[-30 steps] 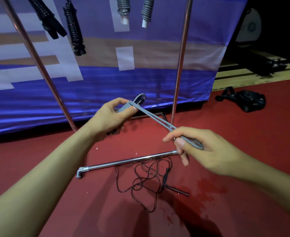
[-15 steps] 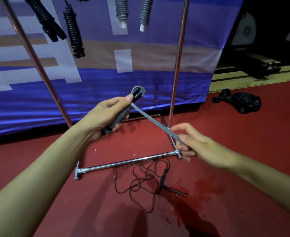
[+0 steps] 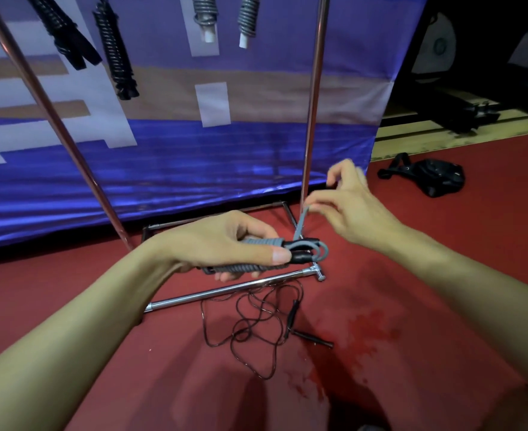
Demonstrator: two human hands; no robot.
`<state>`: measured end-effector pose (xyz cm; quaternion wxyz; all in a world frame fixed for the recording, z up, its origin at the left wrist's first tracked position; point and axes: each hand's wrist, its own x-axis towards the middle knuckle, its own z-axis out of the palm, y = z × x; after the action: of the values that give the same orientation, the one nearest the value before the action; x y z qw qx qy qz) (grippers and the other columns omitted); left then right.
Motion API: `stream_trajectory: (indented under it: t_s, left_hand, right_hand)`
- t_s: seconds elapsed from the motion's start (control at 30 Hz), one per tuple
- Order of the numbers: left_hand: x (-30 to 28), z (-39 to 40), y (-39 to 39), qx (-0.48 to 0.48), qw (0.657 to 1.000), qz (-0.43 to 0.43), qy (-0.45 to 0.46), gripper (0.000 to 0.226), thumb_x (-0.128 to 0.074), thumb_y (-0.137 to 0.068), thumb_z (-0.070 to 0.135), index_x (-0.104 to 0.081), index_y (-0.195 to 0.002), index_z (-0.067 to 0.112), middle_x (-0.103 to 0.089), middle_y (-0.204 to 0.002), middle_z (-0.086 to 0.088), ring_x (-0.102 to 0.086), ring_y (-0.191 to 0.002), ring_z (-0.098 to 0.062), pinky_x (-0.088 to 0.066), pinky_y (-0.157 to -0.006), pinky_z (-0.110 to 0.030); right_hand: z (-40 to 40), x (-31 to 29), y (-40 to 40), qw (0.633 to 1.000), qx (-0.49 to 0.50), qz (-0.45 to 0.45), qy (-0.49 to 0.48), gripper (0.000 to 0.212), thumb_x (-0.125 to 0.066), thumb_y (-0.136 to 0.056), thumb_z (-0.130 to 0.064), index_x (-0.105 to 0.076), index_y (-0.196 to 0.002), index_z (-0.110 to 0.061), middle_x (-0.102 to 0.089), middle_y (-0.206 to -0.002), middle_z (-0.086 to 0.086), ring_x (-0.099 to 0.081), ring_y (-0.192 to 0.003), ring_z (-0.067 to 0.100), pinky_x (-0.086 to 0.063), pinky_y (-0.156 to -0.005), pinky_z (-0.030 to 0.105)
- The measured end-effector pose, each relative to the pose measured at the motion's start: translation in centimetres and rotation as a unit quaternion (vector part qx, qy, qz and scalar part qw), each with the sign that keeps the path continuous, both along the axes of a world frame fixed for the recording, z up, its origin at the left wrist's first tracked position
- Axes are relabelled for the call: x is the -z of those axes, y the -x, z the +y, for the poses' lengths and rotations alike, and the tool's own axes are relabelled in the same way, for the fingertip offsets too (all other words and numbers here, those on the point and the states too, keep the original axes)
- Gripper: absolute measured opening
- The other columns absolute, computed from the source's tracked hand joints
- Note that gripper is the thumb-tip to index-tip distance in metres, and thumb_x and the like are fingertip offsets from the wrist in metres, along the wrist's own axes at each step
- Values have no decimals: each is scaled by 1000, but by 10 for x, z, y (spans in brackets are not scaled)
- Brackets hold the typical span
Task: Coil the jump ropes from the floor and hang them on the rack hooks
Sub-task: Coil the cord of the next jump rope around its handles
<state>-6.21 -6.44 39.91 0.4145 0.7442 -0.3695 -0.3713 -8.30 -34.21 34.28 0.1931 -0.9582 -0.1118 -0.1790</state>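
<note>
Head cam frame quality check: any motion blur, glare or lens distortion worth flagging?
Head view: the right hand is motion-blurred at its raised fingers; the left hand, gripping the grey cord-wrapped jump rope bundle, is sharper. Glare streaks the shiny blue banner and the chrome rack base bar. The wide-angle lens slants the left rack pole. The top-right corner is dark.
</note>
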Motion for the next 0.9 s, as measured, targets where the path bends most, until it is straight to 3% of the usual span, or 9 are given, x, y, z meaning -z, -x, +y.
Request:
stream_trajectory:
  t_s: [0.1,0.2,0.3,0.47,0.57,0.67,0.77,0.8,0.9]
  left_hand:
    - [0,-3,0,14,999,-17,-29,30,-75,-90,45,-70,-85,15,-64,-71,-9,-48,-43,-16,-38,-42,-19]
    - [3,-4,1,13,997,-37,-62,31,-76,-86,48,-75,-88,17,-65,-69,-2,-50,-46,-15,-41,-48,-25]
    - [9,-3,1,18,992,-70,-99,27,-77,-87,50,-78,-93,24,-61,-65,6,-51,-53,-16,-45,-56,-34]
    - [22,-2,1,10,987,-90,-131,27,-78,-88,52,-75,-96,27,-57,-62,5,-51,-54,-17,-46,-51,-27]
    - [26,-4,-3,-26,984,-115,-136,26,-78,-87,52,-74,-94,28,-55,-55,9,-49,-46,-14,-42,-48,-26]
    - [28,-4,-7,-63,984,-118,-117,30,-78,-84,57,-73,-94,29,-60,-63,5,-49,-46,-15,-42,-48,-28]
    - [29,-5,-6,-64,985,-119,-108,33,-77,-84,59,-73,-98,30,-62,-69,1,-53,-49,-16,-46,-50,-29]
    - [27,-4,-6,-59,985,-118,-110,32,-76,-85,59,-73,-99,30,-62,-69,2,-55,-49,-16,-47,-50,-29]
    - [17,-4,-6,-31,985,-119,-118,29,-74,-88,57,-72,-102,32,-66,-74,-3,-58,-50,-16,-47,-51,-27]
  right_hand:
    - [10,-22,-4,995,22,-42,91,39,-44,-97,-59,-77,-109,-41,-36,-94,-2,-38,-89,20,-38,-81,37]
    - [20,-36,-3,984,9,-78,161,34,-44,-99,-50,-76,-109,-39,-46,-76,-11,-56,-81,24,-34,-75,36]
    - [26,-41,3,985,12,-65,159,28,-48,-102,-45,-74,-111,-40,-68,-80,-8,-64,-84,23,-45,-80,38]
    - [38,-52,17,991,20,35,-128,17,-68,-96,-33,-80,-108,-35,-78,-83,-12,-71,-75,-2,-51,-79,12]
    - [46,-55,24,938,-32,79,-337,16,-72,-95,-11,-80,-107,-18,-80,-90,-1,-75,-82,9,-57,-81,19]
    - [52,-61,28,920,-41,67,-385,16,-67,-97,-4,-74,-105,-15,-79,-89,6,-76,-85,14,-59,-78,27]
    - [53,-62,30,919,-30,60,-387,21,-64,-99,-10,-53,-114,-20,-80,-89,-2,-71,-94,45,-57,-85,58]
    - [50,-61,28,911,-16,62,-407,27,-63,-100,-11,-47,-118,-22,-80,-92,-4,-68,-97,47,-57,-85,57]
    - [47,-66,26,850,9,82,-520,29,-62,-101,-9,-50,-127,-15,-80,-96,-1,-75,-93,19,-58,-81,34]
